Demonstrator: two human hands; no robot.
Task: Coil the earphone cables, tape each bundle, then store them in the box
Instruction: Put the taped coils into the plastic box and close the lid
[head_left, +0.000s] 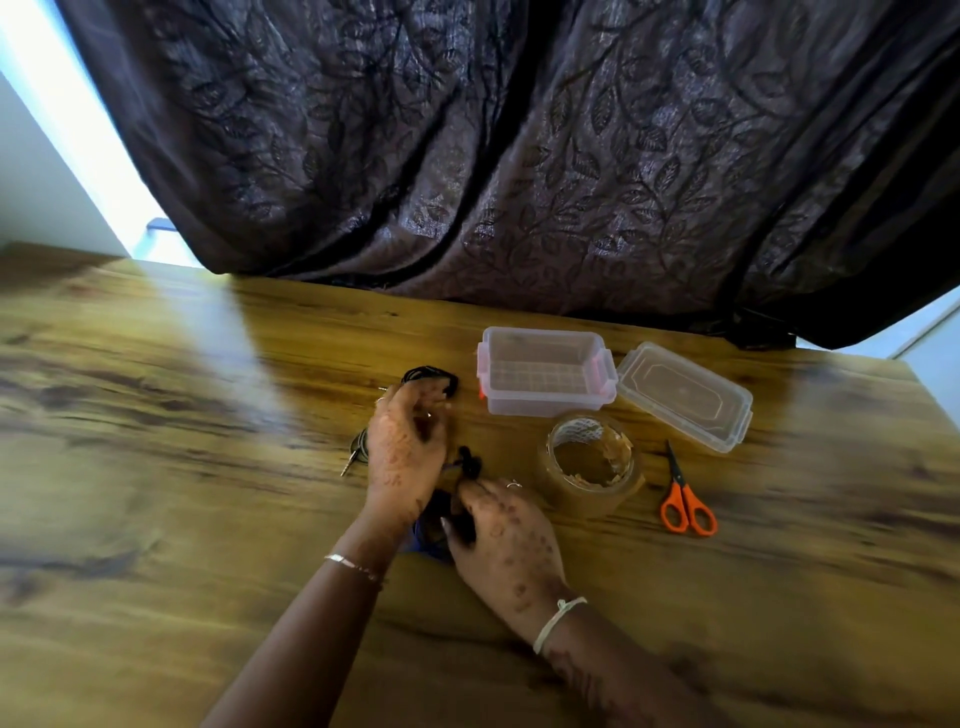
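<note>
My left hand (408, 452) and my right hand (501, 535) meet at the middle of the wooden table (182, 415), both gripping a dark earphone cable (467, 462) with a black earbud between them. A blue-looking coil (428, 535) lies under my wrists. Another black cable bundle (431, 379) lies just beyond my left hand. A jack plug (349, 465) pokes out to the left. The clear plastic box (545, 374) with pink latches stands open behind, its lid (685, 395) beside it on the right. A roll of clear tape (592, 462) sits right of my hands.
Orange-handled scissors (685, 499) lie right of the tape roll. A dark patterned curtain (519, 156) hangs along the table's far edge. The image is motion-blurred at the left side.
</note>
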